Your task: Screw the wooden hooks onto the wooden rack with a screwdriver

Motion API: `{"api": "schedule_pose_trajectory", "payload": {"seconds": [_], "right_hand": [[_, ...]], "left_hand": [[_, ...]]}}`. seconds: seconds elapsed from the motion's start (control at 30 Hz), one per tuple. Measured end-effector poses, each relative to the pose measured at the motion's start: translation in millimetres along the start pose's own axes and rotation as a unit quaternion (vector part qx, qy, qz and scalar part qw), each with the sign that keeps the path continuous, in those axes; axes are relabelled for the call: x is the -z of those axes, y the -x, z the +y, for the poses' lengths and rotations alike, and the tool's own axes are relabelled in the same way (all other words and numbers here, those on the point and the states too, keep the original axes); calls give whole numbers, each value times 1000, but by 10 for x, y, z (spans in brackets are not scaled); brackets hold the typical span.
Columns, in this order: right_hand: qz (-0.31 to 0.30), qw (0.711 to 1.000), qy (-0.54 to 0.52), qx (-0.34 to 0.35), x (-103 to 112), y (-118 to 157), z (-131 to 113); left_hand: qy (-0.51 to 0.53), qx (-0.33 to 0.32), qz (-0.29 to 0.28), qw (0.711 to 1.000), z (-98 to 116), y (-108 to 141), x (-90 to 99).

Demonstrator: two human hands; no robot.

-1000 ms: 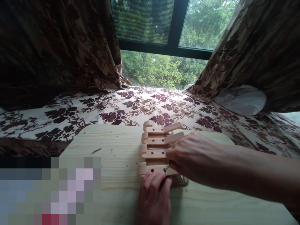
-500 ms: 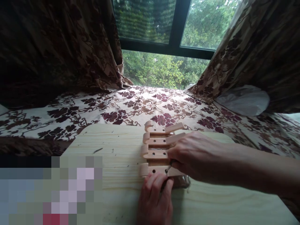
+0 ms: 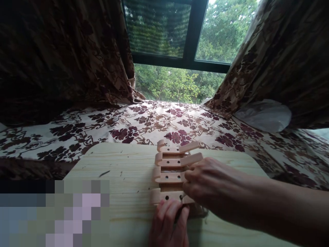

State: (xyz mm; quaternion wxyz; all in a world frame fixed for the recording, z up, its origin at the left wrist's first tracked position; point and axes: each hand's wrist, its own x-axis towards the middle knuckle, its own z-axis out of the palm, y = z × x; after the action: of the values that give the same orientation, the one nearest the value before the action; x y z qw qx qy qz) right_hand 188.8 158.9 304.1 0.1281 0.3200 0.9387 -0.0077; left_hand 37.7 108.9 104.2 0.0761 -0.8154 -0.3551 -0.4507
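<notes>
Floral cloth point(image 3: 154, 121) spreads behind a pale board point(image 3: 123, 195) bearing a wooden rack point(image 3: 172, 177) with 4 bars. The left hand point(image 3: 168, 224) bends over the nearest bar, its hold unclear; the right hand point(image 3: 203, 181) closes around a mostly hidden slim tool point(image 3: 181, 198) at that bar's right hole.

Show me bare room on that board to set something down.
The board has room between the slatted wooden piece and the dark sliver, bar tiny specks. Another bare patch lies beyond the right hand, bordered by floral cloth. Crowded: that piece's near end, with the left hand and right hand close.
</notes>
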Motion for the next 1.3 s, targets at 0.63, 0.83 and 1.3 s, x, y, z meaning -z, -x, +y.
{"api": "schedule_pose_trajectory", "payload": {"seconds": [0.63, 0.83, 1.3], "right_hand": [[13, 999, 42, 3, -79, -78, -66], [-61, 990, -24, -126, 125, -105, -23], [65, 994, 77, 37, -106, -49, -79]], "left_hand": [[35, 20, -41, 998, 64, -78, 104], [52, 24, -40, 998, 52, -63, 102], [50, 34, -28, 998, 83, -75, 102]]}}
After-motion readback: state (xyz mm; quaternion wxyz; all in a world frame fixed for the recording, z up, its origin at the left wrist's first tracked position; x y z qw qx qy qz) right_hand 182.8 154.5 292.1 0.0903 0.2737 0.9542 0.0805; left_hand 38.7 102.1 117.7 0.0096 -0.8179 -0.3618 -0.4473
